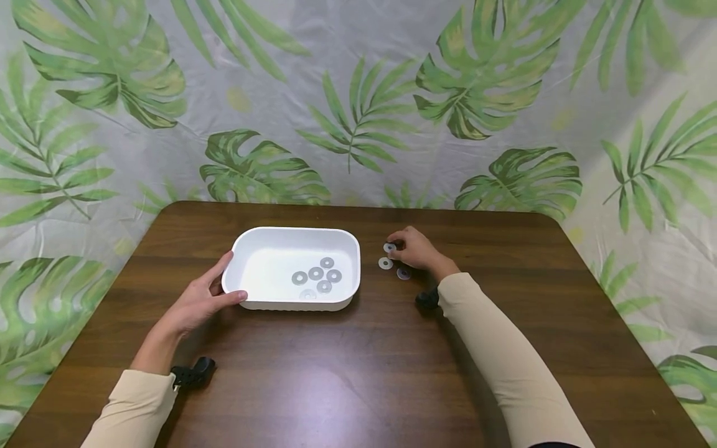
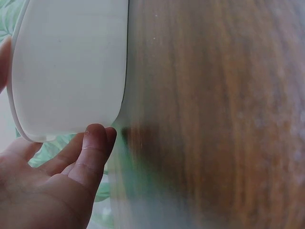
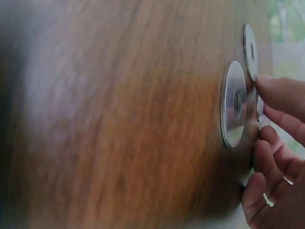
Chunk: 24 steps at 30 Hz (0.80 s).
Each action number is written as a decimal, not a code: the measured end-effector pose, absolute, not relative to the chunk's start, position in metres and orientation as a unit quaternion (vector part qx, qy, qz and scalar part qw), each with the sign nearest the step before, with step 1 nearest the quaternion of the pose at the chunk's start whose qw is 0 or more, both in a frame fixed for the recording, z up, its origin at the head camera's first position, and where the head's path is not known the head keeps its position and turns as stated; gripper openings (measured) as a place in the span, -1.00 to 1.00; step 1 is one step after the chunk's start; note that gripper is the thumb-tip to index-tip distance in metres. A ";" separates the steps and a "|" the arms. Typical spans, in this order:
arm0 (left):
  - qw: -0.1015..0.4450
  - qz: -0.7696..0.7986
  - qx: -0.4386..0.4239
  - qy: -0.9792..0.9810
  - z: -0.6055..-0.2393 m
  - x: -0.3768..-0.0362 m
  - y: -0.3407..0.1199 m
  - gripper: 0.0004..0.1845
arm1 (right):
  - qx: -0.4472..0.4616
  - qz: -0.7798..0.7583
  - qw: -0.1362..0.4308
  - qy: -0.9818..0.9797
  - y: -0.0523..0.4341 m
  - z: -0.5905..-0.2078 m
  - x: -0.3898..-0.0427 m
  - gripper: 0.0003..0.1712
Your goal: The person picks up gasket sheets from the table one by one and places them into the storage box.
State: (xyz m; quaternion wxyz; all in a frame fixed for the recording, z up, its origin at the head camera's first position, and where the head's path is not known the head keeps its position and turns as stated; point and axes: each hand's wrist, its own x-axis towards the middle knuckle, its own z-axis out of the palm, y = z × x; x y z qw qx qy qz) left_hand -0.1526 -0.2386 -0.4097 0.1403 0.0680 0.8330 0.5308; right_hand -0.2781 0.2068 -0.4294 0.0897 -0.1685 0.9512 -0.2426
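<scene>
A white plastic tub stands on the brown wooden table with several flat metal washers in it. My left hand holds the tub's left end, with the thumb against the front corner and the fingers along the side; the left wrist view shows the thumb pressed on the tub wall. My right hand is curled over three loose washers right of the tub. Its fingertips pinch the far washer. Two more washers lie flat beside it. In the right wrist view a large washer lies next to my fingers.
A leaf-print cloth hangs behind and around the table. Black wrist-camera mounts sit under both sleeves. Bare wood stretches across the table's front and right side.
</scene>
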 end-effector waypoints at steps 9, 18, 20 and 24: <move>0.140 0.524 0.068 0.837 -0.410 -0.153 -0.238 0.04 | -0.153 -0.243 0.064 0.956 0.203 -0.436 -0.281 -0.62; 0.137 0.526 0.069 0.836 -0.410 -0.153 -0.238 0.04 | -0.112 -0.275 0.088 0.951 0.201 -0.435 -0.284 -0.64; 0.136 0.529 0.069 0.835 -0.411 -0.153 -0.238 0.04 | -0.106 -0.281 0.087 0.950 0.201 -0.435 -0.284 -0.66; 0.137 0.533 0.069 0.832 -0.411 -0.154 -0.238 0.04 | -0.099 -0.286 0.082 0.950 0.202 -0.436 -0.283 -0.67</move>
